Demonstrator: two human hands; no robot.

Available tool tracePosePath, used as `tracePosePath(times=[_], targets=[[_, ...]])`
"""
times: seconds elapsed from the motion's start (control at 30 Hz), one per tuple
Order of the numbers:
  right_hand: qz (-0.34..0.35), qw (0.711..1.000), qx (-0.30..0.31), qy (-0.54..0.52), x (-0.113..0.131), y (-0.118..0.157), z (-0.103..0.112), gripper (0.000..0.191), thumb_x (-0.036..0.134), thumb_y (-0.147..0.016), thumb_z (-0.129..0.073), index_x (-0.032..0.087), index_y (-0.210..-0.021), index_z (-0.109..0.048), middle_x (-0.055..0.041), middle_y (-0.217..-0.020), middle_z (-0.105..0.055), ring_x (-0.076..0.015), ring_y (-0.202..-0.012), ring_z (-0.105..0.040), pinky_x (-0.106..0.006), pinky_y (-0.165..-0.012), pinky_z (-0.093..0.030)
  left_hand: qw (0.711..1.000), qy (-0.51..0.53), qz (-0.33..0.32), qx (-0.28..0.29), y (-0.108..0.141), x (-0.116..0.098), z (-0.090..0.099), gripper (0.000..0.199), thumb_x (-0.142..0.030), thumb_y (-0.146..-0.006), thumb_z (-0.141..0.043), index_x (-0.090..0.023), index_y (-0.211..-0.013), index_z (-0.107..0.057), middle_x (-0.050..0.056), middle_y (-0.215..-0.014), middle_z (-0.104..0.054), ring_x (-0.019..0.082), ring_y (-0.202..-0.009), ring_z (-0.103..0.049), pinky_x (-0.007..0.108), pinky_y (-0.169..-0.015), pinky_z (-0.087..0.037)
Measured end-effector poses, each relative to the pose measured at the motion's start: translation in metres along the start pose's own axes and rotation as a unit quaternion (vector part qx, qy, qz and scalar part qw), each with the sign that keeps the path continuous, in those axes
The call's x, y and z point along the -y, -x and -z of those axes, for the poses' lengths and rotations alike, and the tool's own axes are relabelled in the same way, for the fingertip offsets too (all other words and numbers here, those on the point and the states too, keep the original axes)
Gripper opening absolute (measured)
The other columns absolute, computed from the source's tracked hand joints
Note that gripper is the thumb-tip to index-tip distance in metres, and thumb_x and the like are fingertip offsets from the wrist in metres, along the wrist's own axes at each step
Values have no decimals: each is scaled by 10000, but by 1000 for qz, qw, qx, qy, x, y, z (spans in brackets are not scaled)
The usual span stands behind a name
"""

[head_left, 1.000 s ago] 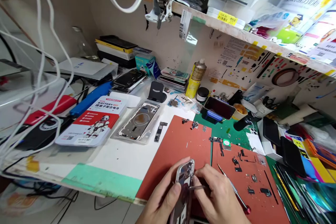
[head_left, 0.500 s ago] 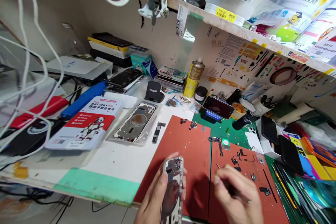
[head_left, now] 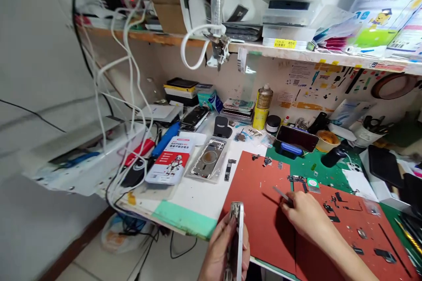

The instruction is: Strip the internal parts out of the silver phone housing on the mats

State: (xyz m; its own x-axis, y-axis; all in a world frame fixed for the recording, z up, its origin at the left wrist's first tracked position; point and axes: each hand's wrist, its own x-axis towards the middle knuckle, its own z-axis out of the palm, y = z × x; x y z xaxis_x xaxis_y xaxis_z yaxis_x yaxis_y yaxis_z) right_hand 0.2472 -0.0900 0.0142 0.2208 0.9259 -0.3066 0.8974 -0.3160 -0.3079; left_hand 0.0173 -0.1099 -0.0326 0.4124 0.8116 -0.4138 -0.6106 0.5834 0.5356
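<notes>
- Phone frame (head_left: 241,232) is in the left hand (head_left: 219,243), upright but tilted, turned almost edge-on to my view, near the front edge of the red mat (head_left: 257,215). The hand is closed around it, and I cannot tell what is under its lower end.
- If this grip becomes loose, I think the frame could slide down and fall, because its side looks smooth and only one hand carries it.
- Some fingers lie on its dark face. Too strong pressure there could, in my judgement, harm a delicate part; the details are too small for me to see.
- Right hand (head_left: 301,206) pinches a thin grey tool (head_left: 282,195), its tip free above the mat. A careless turn could knock the dark part (head_left: 296,178) or the green-and-white square piece (head_left: 313,183), both near this hand.
- Right forearm (head_left: 336,241) crosses over the mat, and a black module (head_left: 384,255) lies beside it. If the arm sweeps low, I fear that such small pieces get mixed or lost. I cannot tell how high the arm is.
</notes>
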Motion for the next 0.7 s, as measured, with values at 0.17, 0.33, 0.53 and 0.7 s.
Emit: tracePosePath(times=[0.17,0.33,0.53,0.7], targets=[[-16,1000,6,18,-1,0,0,292,152,-982,-494,181,-843,-749,-187,-906,-819,-335,-901,-775,-326,-621,-319,998,11,-17,58,-3,6,7,438,-540,-798,-894,-163,-763,-675,-69,-523,-608,74,-293,-519,144,-256,-349],[-41,999,1,30,3,3,0,308,173,-994,-472,172,-857,-748,-208,-940,-813,-366,-911,-780,-337,-622,-327,996,18,-45,78,-1,10,12,343,-498,-891,-827,-173,-902,-716,-72,-537,-612,66,-298,-519,129,-271,-338],[-54,998,-6,15,8,9,2,308,155,-1002,-458,149,-843,-722,-257,-974,-791,-406,-941,-766,-356,-643,-326,996,7,-61,72,-2,12,13,355,-513,-876,-838,-184,-950,-724,-67,-570,-626,61,-322,-539,113,-285,-328],[-65,997,-14,-32,5,23,18,347,182,-1038,-427,168,-804,-682,-218,-939,-791,-355,-914,-739,-361,-693,-368,996,-21,-43,70,0,9,13,366,-541,-871,-827,-205,-955,-707,-60,-583,-656,87,-327,-569,130,-299,-359]])
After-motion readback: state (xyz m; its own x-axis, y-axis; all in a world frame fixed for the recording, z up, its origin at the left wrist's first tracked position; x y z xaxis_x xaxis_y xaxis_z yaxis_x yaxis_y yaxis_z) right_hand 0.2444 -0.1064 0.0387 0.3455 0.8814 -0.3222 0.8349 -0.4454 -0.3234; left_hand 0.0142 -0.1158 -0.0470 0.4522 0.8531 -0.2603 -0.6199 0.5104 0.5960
